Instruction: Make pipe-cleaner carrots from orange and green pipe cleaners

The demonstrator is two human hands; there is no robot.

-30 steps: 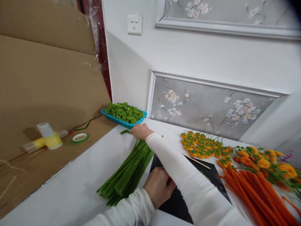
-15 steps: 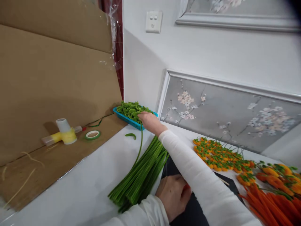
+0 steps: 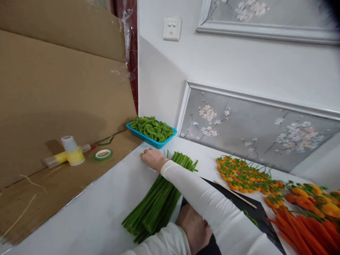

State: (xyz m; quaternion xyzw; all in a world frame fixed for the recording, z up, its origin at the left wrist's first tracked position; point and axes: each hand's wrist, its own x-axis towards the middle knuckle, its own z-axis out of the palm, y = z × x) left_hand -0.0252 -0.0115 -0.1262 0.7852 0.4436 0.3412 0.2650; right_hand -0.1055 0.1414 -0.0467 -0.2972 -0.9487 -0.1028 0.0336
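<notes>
My right hand (image 3: 152, 158) reaches across above my left arm. Its fingers are bent together at the white tabletop (image 3: 106, 209), just in front of a blue basket (image 3: 148, 141) heaped with curled green chenille pieces (image 3: 152, 128); anything pinched under them is hidden. Below its wrist lies a bundle of long green chenille stems (image 3: 156, 200). My left hand (image 3: 193, 226) is closed beside the bundle, over a black sheet (image 3: 261, 212) and partly behind my right sleeve. A bit of red shows at its fingers, but what it holds is mostly covered.
Orange-and-green chenille flowers (image 3: 239, 173) and orange stems (image 3: 305, 226) lie on the right. A thin wooden stick (image 3: 236, 194) rests by the black sheet. On cardboard at left are green tape (image 3: 103, 154) and a taped white cone (image 3: 69, 145). A framed picture (image 3: 252, 124) leans behind.
My right hand has moved from the basket down and left to where a small curved green piece lay, which is now out of sight. The left hand stays nearly in place.
</notes>
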